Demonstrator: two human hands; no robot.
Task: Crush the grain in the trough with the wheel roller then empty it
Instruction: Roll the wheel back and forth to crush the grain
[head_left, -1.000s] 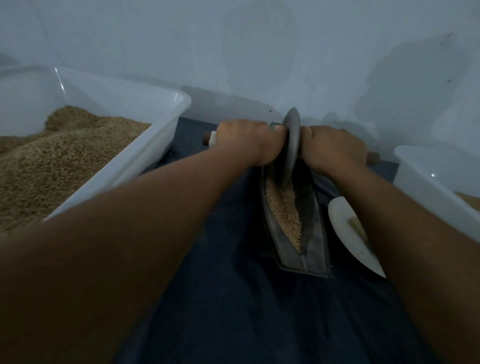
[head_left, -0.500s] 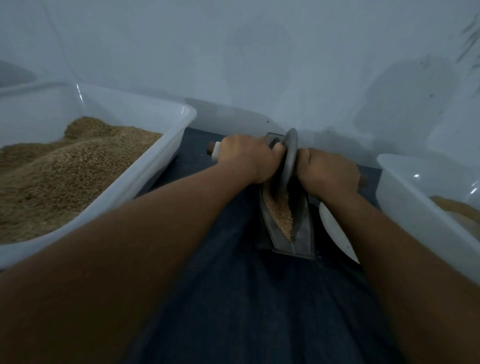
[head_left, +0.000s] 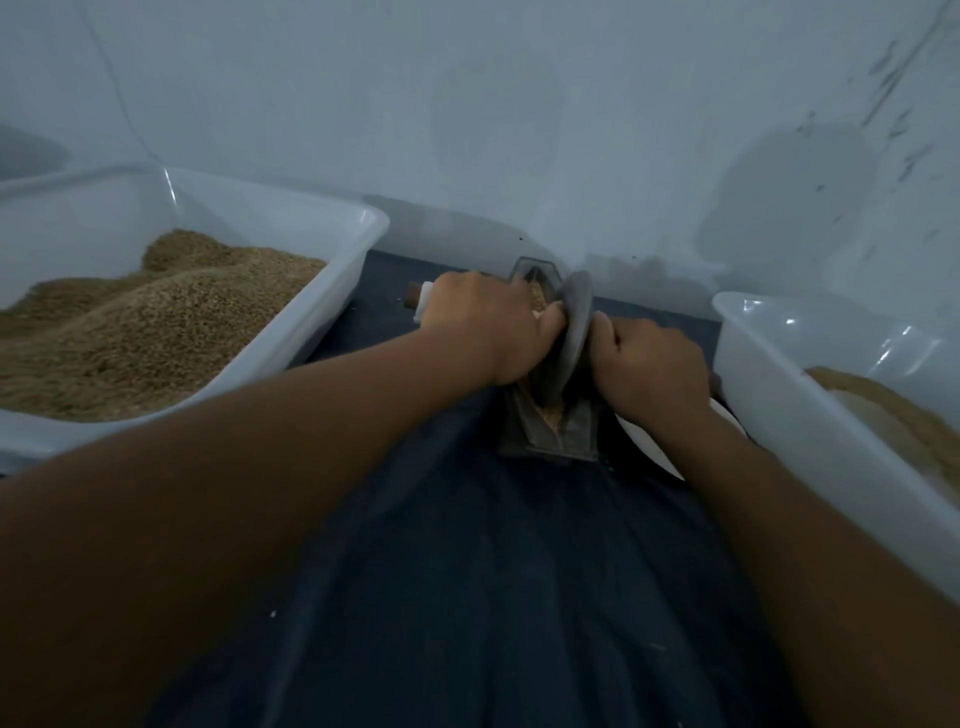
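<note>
A narrow dark metal trough (head_left: 537, 439) lies on the dark blue cloth, pointing away from me toward the wall. Tan grain (head_left: 551, 413) shows in its channel near the front end, and a little at the far end. The grey wheel roller (head_left: 571, 332) stands on edge in the trough, near its front half. My left hand (head_left: 485, 325) grips the roller's left handle, whose white and brown tip sticks out past my knuckles. On the other side my right hand (head_left: 647, 369) grips the right handle, which is hidden under my fingers.
A large white tub (head_left: 332, 291) heaped with brown grain stands at the left. Another white tub (head_left: 789, 395) with pale ground grain stands at the right. A white scoop (head_left: 647, 441) lies between trough and right tub, partly under my right forearm. The wall is close behind.
The wheel roller has rolled from the trough's far end toward me, into its front half. Both hands came back with it, and grain at the far end is now uncovered.
</note>
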